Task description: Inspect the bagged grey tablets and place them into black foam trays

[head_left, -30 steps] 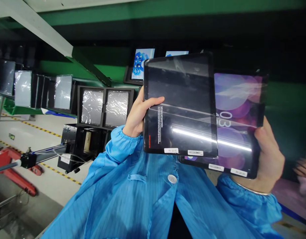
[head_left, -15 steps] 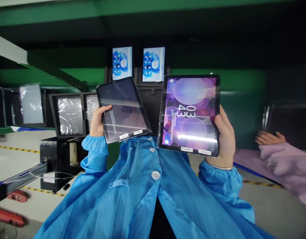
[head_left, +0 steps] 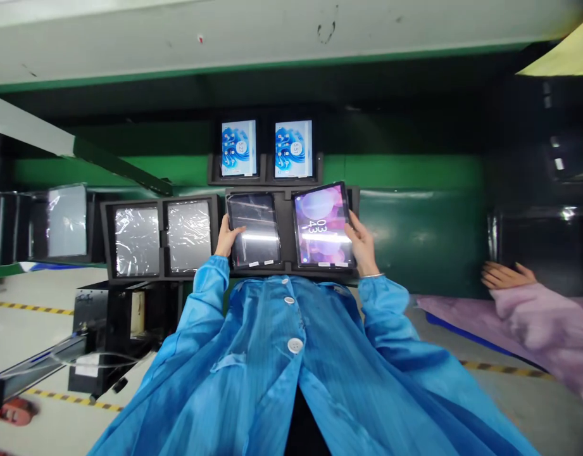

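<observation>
Green bench (head_left: 414, 209) across the view, with black foam trays in a row on it. In the middle tray (head_left: 286, 223), two pockets side by side, a tablet at each. Dark-screened tablet (head_left: 253, 229) at the left pocket, gripped along its left edge by the left hand (head_left: 226, 235), thumb over the glass. Lit purple tablet (head_left: 323, 225) at the right pocket, clasped along its right edge by the right hand (head_left: 362, 244), far corner raised and slightly tilted. Judged as the placing step: both tablets at the pockets, neither grip released, full seating not clear from here. Calling next, by the look of it, for squaring each tablet to its pocket walls and easing fingers out from the edges without dragging across the screens. Just left, touching or nearly so, a second tray (head_left: 164, 253) with two film-wrapped units (head_left: 136, 240). Toward the far edge, two tablets with blue screens (head_left: 238, 147), upright and well clear. At the right end of the bench, another person's hand (head_left: 502, 275) in a pink sleeve (head_left: 542, 316), well apart. Nothing between the grips and the pockets.
</observation>
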A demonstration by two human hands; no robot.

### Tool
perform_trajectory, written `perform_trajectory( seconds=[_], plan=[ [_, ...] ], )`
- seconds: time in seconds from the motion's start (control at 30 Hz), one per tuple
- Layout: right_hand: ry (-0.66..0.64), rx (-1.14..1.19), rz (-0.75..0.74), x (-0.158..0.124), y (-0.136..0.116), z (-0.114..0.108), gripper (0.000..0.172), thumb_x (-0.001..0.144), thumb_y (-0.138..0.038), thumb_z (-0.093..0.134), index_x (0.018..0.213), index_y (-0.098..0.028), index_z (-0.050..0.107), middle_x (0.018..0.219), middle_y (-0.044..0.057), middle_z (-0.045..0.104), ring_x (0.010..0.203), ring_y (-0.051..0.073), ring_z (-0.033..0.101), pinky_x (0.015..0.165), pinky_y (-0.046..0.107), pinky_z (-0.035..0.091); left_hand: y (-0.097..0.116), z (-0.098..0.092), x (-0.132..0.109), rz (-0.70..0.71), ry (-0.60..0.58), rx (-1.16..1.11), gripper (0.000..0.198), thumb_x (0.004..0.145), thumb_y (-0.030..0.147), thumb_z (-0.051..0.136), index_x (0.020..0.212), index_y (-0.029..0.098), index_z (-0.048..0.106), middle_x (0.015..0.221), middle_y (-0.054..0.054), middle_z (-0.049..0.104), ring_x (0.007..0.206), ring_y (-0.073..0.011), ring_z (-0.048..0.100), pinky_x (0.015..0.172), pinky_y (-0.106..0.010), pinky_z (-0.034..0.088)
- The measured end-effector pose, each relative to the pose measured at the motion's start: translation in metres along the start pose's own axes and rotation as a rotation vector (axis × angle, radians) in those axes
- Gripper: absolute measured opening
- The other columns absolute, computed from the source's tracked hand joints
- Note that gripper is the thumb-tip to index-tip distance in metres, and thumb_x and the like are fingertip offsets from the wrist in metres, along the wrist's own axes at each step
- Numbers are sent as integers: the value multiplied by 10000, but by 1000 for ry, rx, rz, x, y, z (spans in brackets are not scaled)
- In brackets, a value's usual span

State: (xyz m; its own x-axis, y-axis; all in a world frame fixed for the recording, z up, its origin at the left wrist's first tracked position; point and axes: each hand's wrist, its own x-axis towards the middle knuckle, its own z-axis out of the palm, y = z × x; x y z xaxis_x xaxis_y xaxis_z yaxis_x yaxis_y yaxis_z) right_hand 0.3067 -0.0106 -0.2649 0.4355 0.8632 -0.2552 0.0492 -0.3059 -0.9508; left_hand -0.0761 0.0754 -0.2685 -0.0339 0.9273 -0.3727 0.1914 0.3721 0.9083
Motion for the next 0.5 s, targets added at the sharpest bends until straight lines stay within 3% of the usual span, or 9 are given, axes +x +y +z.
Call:
perform_trajectory(
  seconds=[0.1,0.2,0.3,0.37,0.4,0.5],
  plan=[
    [-16,-146,-85,-4,20,5,629,894,-670,642,1291,-195,754,1412,121,699,1374,326,604,1233,547,395,-5,-5,4,118,-37,140,910,840,478,752,1619,265,332,1712,-105,378,1620,-310,301,1326,-468,268],
    [-57,-270,-159,-11,26,1,428,960,-587,596,1055,-241,830,1268,83,773,1270,280,678,1238,493,406,-3,-6,11,189,-109,282,886,895,532,706,1640,254,315,1784,-98,207,1681,-307,24,1358,-474,123],
    [66,-394,-168,-12,34,-12,423,1047,-499,491,1127,-216,796,1338,109,733,1349,280,618,1267,519,353,1,-4,13,254,-133,403,873,929,550,668,1649,215,306,1810,-110,-26,1666,-328,-140,1355,-502,27],
    [207,-473,-125,-12,43,-21,431,1077,-462,470,1306,-177,699,1515,151,597,1471,311,489,1269,585,316,0,-5,6,270,-13,582,801,987,513,582,1653,190,276,1801,-135,-63,1678,-323,-57,1357,-489,107],
    [248,-507,-93,-12,50,-25,433,1070,-457,516,1367,-170,647,1550,162,550,1482,329,466,1249,614,333,-1,-7,-1,252,82,695,739,1013,475,533,1638,161,293,1788,-178,15,1676,-332,44,1345,-500,176],
    [208,-578,10,-18,72,-26,429,1004,-440,689,1343,-183,634,1411,125,631,1289,305,620,1103,576,510,-9,-15,-22,139,289,953,496,999,365,505,1399,75,542,1506,-297,473,1511,-435,388,1221,-624,358]
  ],
)
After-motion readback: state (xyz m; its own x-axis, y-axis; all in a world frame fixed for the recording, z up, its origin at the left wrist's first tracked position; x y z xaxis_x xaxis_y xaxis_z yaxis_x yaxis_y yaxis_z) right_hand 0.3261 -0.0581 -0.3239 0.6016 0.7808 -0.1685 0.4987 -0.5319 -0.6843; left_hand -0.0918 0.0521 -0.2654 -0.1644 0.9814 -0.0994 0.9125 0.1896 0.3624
